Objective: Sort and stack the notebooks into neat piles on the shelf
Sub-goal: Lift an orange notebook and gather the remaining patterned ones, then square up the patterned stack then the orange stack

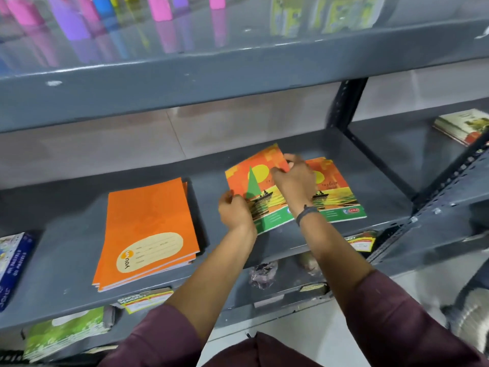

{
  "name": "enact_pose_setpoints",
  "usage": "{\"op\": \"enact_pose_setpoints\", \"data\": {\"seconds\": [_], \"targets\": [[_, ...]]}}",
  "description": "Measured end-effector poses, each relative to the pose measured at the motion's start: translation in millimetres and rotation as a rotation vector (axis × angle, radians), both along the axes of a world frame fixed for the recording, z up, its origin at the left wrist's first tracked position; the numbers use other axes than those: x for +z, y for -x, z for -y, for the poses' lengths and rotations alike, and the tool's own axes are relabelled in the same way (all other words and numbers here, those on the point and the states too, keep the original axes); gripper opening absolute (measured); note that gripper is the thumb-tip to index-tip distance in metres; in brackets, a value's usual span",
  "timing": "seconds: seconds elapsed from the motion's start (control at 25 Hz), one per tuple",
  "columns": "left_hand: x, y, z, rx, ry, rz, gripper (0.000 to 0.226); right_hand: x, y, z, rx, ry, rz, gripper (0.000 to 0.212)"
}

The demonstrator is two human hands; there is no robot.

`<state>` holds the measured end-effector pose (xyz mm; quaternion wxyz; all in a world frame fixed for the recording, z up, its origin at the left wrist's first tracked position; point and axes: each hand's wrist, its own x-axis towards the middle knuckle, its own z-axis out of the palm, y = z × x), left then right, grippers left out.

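A notebook with an orange and green sailboat cover [254, 176] is tilted above the grey middle shelf [66, 250]. My left hand [235, 210] grips its near left edge. My right hand [293, 178] pinches its right edge near the top. Under my right wrist, a small pile of the same sailboat notebooks [341, 197] lies flat on the shelf. To the left sits a neat pile of plain orange notebooks [148, 231] with an oval name label.
A steel upright [346, 104] and a diagonal brace stand behind the sailboat pile. More books [460, 125] lie on the shelf at far right, a blue box [10, 263] at far left. Coloured bottles [158, 6] stand on the upper shelf. Green packs [66, 332] fill the shelf below.
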<state>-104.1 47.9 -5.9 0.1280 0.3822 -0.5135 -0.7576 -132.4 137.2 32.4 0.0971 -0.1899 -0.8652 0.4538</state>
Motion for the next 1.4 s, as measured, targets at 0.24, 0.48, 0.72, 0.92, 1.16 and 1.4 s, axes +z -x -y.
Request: {"op": "enact_pose_setpoints", "data": {"seconds": [0.24,0.48,0.72,0.92,1.16,1.4], "targets": [[5.7,17.4,-86.6,-0.260,0.118,-0.076,0.035,-11.4,16.9,-112.8,-0.067,0.050,0.183,0.031],[-16.3,18.5,-106.0,-0.298,0.212,-0.053,0.035,-34.9,34.4,-157.4,0.052,0.210,0.127,0.013],[-30.7,33.8,-96.3,-0.413,-0.243,-0.015,0.056,-45.8,43.2,-190.9,0.307,0.685,0.263,0.061],[-13.3,29.5,-109.9,-0.586,-0.258,0.037,0.057,-35.5,39.1,-184.6,0.543,0.517,0.338,0.066],[-21.2,6.0,-67.7,-1.176,0.704,0.218,0.100,-23.4,25.7,-218.9,0.969,0.036,0.557,0.078],[-32.2,14.8,-92.0,-1.062,0.892,0.341,0.100,-34.8,19.7,-204.2,0.902,-0.322,0.463,0.087]]}}
